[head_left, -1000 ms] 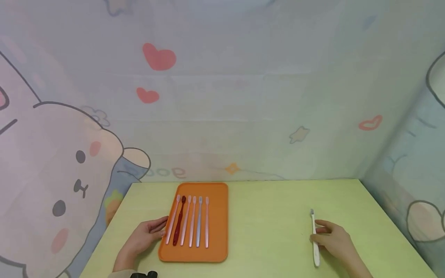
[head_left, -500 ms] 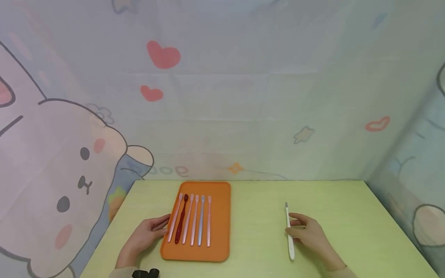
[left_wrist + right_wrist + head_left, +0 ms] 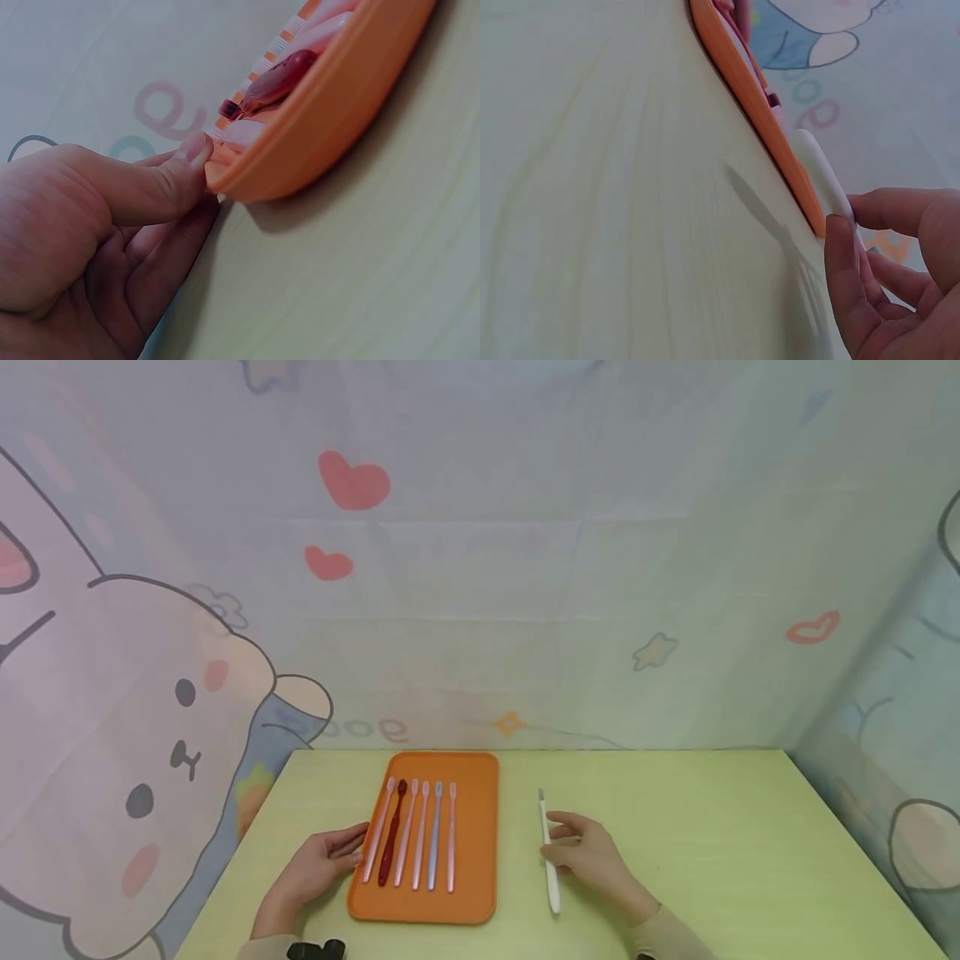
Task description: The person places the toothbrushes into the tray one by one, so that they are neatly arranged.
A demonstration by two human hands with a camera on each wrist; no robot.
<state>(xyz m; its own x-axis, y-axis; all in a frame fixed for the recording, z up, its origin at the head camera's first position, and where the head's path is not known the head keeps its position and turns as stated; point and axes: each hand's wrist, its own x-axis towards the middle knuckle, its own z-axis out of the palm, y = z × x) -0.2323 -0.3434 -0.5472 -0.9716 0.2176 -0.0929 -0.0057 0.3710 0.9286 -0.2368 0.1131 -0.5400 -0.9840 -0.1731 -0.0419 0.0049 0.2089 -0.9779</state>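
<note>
A white toothbrush [image 3: 552, 881] is pinched between the thumb and fingers of my right hand [image 3: 592, 860], just right of the tray. Its bristle end points away from me, and its shadow falls on the table in the right wrist view. My left hand [image 3: 318, 864] grips the left rim of the orange tray [image 3: 474, 843], thumb on top and fingers beneath in the left wrist view [image 3: 157, 187]. Several toothbrushes lie side by side in the tray: pink ones, a dark red toothbrush [image 3: 390, 847] and a light blue toothbrush [image 3: 434, 847]. The tray's right part shows bare orange.
The pale yellow-green table [image 3: 720, 827] extends to the right of the tray and my right hand. A printed cloth [image 3: 525, 568] with hearts and a cartoon rabbit hangs behind and along both sides.
My right hand has carried the white toothbrush leftward from the right side of the table to near the tray. My left hand stays on the tray's rim; the head view has shifted slightly.
</note>
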